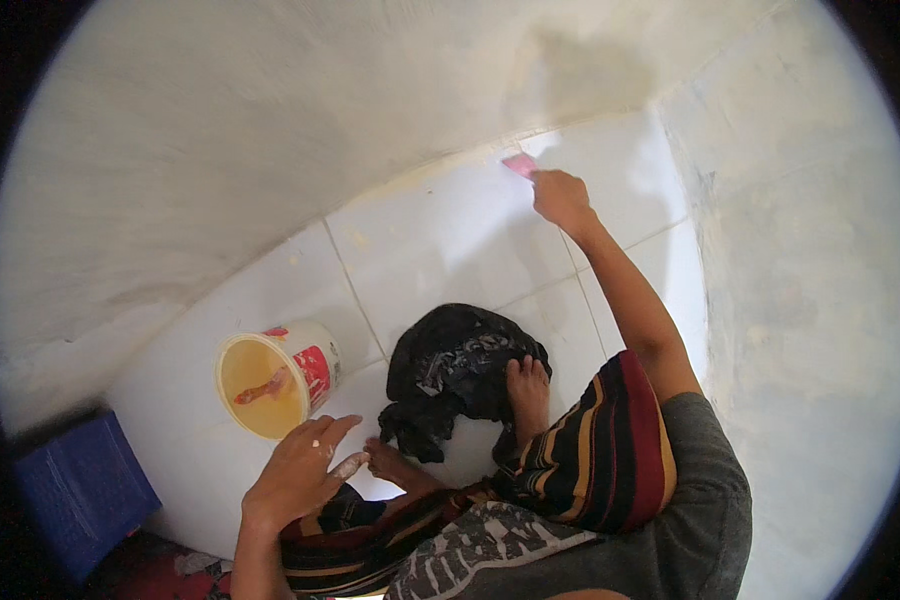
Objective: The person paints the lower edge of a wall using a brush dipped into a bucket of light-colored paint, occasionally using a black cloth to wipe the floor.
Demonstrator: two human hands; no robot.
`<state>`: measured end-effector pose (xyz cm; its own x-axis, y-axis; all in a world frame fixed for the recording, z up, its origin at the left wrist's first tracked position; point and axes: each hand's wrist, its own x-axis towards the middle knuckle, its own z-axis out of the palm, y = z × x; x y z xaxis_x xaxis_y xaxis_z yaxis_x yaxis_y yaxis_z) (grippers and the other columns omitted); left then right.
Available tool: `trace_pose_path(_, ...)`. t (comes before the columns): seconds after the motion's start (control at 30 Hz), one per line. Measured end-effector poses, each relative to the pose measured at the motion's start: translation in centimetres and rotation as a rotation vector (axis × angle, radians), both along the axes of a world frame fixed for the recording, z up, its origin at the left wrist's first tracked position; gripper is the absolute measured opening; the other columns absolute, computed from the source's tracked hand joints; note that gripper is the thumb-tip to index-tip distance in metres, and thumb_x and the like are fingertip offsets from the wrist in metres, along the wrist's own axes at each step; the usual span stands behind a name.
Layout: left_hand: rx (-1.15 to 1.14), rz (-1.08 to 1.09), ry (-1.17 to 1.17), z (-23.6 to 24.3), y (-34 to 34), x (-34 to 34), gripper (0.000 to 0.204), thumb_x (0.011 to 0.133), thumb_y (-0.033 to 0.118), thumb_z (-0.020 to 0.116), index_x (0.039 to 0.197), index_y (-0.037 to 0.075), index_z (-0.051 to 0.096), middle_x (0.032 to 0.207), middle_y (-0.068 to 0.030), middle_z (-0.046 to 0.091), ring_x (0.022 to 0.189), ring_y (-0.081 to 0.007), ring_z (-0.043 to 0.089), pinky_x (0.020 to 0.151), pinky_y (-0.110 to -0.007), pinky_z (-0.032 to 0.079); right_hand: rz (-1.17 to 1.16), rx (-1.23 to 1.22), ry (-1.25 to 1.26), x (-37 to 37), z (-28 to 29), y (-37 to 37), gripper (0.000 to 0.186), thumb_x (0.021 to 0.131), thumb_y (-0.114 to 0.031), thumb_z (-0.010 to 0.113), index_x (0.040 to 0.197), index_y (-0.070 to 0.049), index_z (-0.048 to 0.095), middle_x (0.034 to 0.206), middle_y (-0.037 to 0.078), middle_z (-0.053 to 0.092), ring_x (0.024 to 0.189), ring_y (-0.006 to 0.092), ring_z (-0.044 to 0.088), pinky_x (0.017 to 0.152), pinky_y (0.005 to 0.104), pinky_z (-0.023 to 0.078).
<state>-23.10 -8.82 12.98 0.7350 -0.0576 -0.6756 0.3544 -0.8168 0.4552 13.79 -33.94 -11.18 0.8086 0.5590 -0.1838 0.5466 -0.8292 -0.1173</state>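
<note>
My right hand (564, 199) reaches far forward, its fingers closed on a pink scraper (520, 165). The scraper's blade is at the white floor tiles close to the foot of the wall. Nearer to me, my left hand (307, 462) holds nothing; its fingers are apart, with white smears on them. Just beyond that hand, a white bucket (316, 352) with a red label leans its mouth toward me. Inside it lies a brush-like tool with an orange handle (262, 388); its far end is hard to make out.
A crumpled black plastic bag (460, 365) with pale flakes on it lies beside my foot. White floor tiles (400, 245) run up to the plastered wall (270, 120) ahead and another wall (790, 300) at right. At lower left stands a blue box-like object (85, 490).
</note>
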Motion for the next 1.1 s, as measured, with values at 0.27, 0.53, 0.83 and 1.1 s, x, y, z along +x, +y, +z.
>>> trace_pose_path(0.27, 0.007, -0.003, 0.049, 0.1, -0.1, 0.2, 0.047, 0.089, 0.033, 0.060, 0.125, 0.005, 0.052, 0.116, -0.0201, 0.059, 0.110, -0.0357, 0.055, 0.096, -0.043, 0.043, -0.031, 0.000, 0.003, 0.7, -1.1, 0.8, 0.021, 0.080, -0.011, 0.052, 0.097, -0.006, 0.064, 0.088, 0.017, 0.067, 0.085, 0.0336, 0.065, 0.071, 0.0471, 0.052)
trace_pose_path(0.53, 0.014, 0.035, 0.093, 0.5, 0.1, 0.6, 0.047, 0.089, 0.033, 0.060, 0.126, 0.005, 0.052, 0.116, -0.0204, 0.058, 0.111, -0.0358, 0.054, 0.097, -0.044, 0.042, -0.057, 0.057, -0.013, 0.6, -0.6, 1.6, 0.025, 0.080, -0.009, 0.049, 0.099, -0.008, 0.065, 0.089, 0.017, 0.067, 0.087, 0.0348, 0.064, 0.072, 0.0474, 0.052)
trace_pose_path(0.83, 0.017, -0.001, 0.059, 0.0, 0.5, 0.3, 0.046, 0.089, 0.030, 0.061, 0.126, 0.005, 0.052, 0.116, -0.0212, 0.058, 0.108, -0.0363, 0.055, 0.095, -0.044, 0.044, -0.069, 0.044, 0.038, 1.2, -0.8, 0.9, 0.024, 0.079, -0.013, 0.051, 0.098, -0.009, 0.066, 0.093, 0.018, 0.066, 0.090, 0.0349, 0.064, 0.077, 0.0468, 0.051)
trace_pose_path(1.1, 0.009, -0.009, -0.003, 0.7, 0.3, 0.0, 0.046, 0.088, 0.029, 0.062, 0.125, 0.003, 0.052, 0.110, -0.0205, 0.061, 0.103, -0.0362, 0.057, 0.092, -0.043, 0.045, -0.049, 0.070, 0.025, -0.4, -0.7, 0.0, 0.023, 0.078, -0.012, 0.051, 0.095, -0.006, 0.065, 0.093, 0.018, 0.067, 0.086, 0.0353, 0.065, 0.074, 0.0481, 0.052)
